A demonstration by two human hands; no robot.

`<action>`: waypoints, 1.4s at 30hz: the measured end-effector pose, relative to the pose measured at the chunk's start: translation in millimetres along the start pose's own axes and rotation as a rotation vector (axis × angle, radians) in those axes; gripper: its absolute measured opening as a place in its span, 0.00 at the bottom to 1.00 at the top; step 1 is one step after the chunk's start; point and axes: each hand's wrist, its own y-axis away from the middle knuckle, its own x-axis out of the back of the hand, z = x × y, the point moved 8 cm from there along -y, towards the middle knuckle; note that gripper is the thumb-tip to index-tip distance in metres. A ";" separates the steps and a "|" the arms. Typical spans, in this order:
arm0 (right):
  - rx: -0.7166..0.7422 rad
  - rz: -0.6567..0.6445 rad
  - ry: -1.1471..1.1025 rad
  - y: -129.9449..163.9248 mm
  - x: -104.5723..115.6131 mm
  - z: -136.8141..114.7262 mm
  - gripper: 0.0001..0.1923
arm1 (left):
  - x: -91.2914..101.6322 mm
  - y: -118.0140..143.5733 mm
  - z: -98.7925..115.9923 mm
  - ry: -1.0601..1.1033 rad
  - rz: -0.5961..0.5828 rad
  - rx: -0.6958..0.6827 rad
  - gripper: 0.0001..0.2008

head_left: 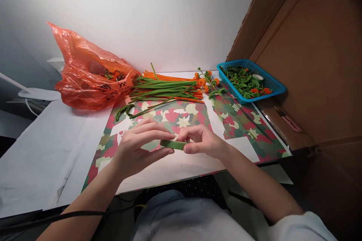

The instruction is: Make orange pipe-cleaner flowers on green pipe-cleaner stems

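My left hand (143,147) and my right hand (202,142) meet over the near part of the camouflage-patterned mat (240,128). Between their fingertips they pinch a short green roll of tape (173,144), held level just above the mat. The left thumb and forefinger grip its left end, the right thumb and fingers its right end. A pile of long green and orange pipe-cleaner stems (166,88) lies at the back of the mat, beyond both hands.
An orange plastic bag (87,75) sits at the back left. A blue basket (275,84) of green and orange pieces stands at the back right. A finished stem with orange flowers (210,83) lies beside it. A cardboard wall (311,56) closes the right side.
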 end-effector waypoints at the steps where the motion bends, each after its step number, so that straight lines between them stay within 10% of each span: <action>1: 0.004 -0.003 0.020 0.3 0.2 -1.0 0.13 | 1.2 -0.4 1.2 0.002 0.001 -0.010 0.08; 24: 0.036 0.001 0.250 2.5 -6.7 -13.0 0.14 | 7.6 17.2 -19.5 -0.003 -0.105 0.133 0.08; 35: -0.153 0.156 -0.506 -6.6 -0.6 16.6 0.21 | -22.8 42.2 -62.1 0.549 0.071 0.833 0.15; 42: -0.164 0.204 -0.589 -4.7 3.8 24.0 0.24 | -31.0 57.1 -70.9 0.579 0.198 0.948 0.17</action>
